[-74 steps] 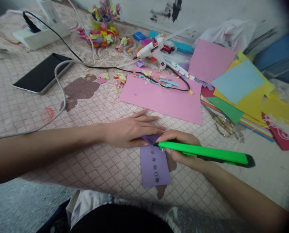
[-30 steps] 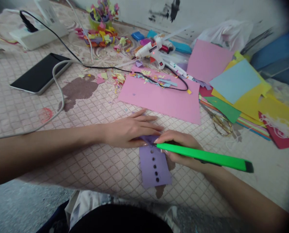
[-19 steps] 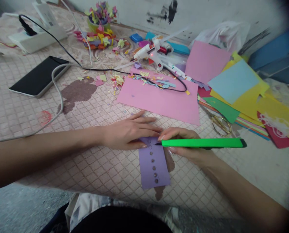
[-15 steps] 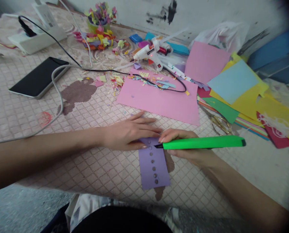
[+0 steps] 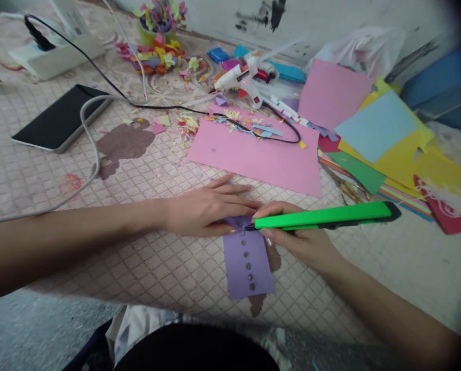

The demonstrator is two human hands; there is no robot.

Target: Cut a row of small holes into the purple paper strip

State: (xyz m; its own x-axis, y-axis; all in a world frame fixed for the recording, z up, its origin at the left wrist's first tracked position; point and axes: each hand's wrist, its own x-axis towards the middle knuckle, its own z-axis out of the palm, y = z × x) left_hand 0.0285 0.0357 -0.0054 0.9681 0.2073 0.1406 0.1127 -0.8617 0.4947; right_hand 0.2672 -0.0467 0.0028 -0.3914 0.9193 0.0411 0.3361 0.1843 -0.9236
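Observation:
A strip of purple paper [image 5: 258,275] lies on the quilted tablecloth, with a row of several cut round holes and drawn circles near its top. My left hand [image 5: 207,208] lies flat over the paper's upper end, fingers stretched out to the right. In my right hand [image 5: 288,229] is a green utility knife [image 5: 323,215], its fingers wrapped round the front of the handle. The dark blade tip meets the paper by a drawn circle, just below my left fingertips. My left hand partly covers the paper's top edge.
Beyond my hands lies a pink sheet [image 5: 253,159] with paper scraps and a cable. A glue gun [image 5: 242,80] stands behind it. To the right are scissors [image 5: 350,188] and stacked coloured paper [image 5: 377,126]. A black phone-like device [image 5: 60,118] and power strip [image 5: 56,54] are left.
The knife's rear end has swung up and its body has rolled, showing its dark side. The blade tip stays by the same circle. My left hand keeps its place on the paper.

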